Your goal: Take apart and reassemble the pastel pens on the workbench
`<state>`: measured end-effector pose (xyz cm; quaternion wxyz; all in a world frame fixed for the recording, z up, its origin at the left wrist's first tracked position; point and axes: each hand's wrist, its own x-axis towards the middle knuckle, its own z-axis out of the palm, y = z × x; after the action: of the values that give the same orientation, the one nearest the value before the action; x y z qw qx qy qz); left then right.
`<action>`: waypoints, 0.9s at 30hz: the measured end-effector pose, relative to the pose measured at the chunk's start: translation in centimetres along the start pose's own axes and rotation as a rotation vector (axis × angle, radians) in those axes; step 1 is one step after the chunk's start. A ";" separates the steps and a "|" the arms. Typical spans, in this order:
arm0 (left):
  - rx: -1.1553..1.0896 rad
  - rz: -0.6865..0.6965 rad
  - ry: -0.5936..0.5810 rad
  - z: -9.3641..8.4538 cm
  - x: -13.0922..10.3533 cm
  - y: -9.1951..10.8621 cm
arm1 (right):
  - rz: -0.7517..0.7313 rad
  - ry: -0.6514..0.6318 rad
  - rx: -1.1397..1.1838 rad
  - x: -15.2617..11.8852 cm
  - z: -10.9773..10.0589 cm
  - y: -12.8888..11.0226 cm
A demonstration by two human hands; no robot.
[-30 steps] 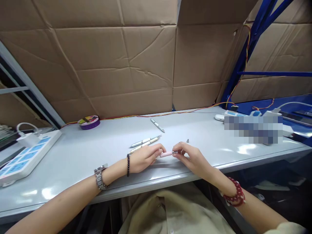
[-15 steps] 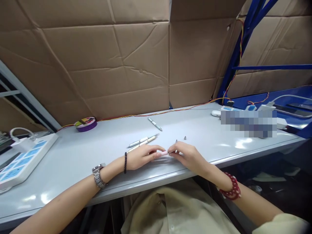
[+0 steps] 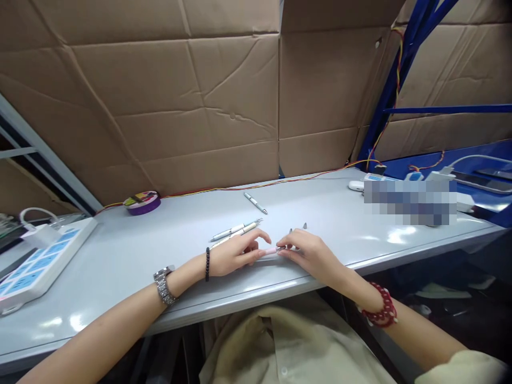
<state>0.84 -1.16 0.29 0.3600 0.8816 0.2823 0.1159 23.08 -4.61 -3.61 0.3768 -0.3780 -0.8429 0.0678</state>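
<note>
My left hand [image 3: 232,255] rests low over the desk, thumb and curled fingers around the rear of a pink pen [image 3: 271,250], its index finger raised off the barrel. At the pen's other end, which looks metallic, my right hand [image 3: 311,252] pinches with thumb and fingertips. Just beyond the right hand stand a small metal pen tip [image 3: 305,226] and another small grey piece [image 3: 291,231], partly hidden by the fingers. Behind my left hand lie a pale blue-grey pen [image 3: 232,231] and a cream pen [image 3: 248,228], side by side. Farther back is a separate light blue pen [image 3: 255,203].
A purple tape roll [image 3: 143,204] sits at the desk's back left. A white power strip [image 3: 48,261] with a plugged-in charger lies at left. Red and yellow wires [image 3: 224,189] run along the cardboard wall [image 3: 232,80]. A blurred-out patch [image 3: 412,202] covers items at right.
My left index finger has lifted off the pink pen, while its thumb stays on it. My right hand still pinches the pen's end, its fingers slightly shifted.
</note>
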 end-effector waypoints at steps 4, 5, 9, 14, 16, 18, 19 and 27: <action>0.008 0.011 0.018 -0.1 -0.1 0.2 | -0.011 0.083 0.032 -0.1 0.2 0.2; 0.023 0.029 0.014 -0.1 -0.1 0.2 | -0.006 0.085 0.038 -0.2 0.2 0.2; 0.114 0.120 0.005 -0.2 -0.1 0.0 | 0.004 0.098 0.050 -0.2 0.0 0.1; 0.180 0.166 0.016 -0.2 -0.2 0.1 | -0.012 0.094 0.059 -0.2 -0.1 -0.2; 0.205 0.196 0.029 -0.2 -0.2 0.2 | -0.003 0.112 0.067 -0.3 -0.1 -0.3; 0.271 0.216 0.060 -0.2 -0.3 0.1 | 0.054 0.156 0.082 -0.3 -0.4 -0.2; 0.338 0.212 0.078 -0.3 -0.3 -0.1 | 0.094 0.183 0.082 -0.3 -0.8 0.1; 0.907 0.119 0.158 -0.7 0.1 -1.6 | 0.128 -0.126 -0.249 4.5 -5.6 4.9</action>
<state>-0.01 0.21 -0.31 -0.0919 0.9532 0.2800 0.0679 27.84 1.01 0.99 0.2684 -0.4700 -0.8408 0.0102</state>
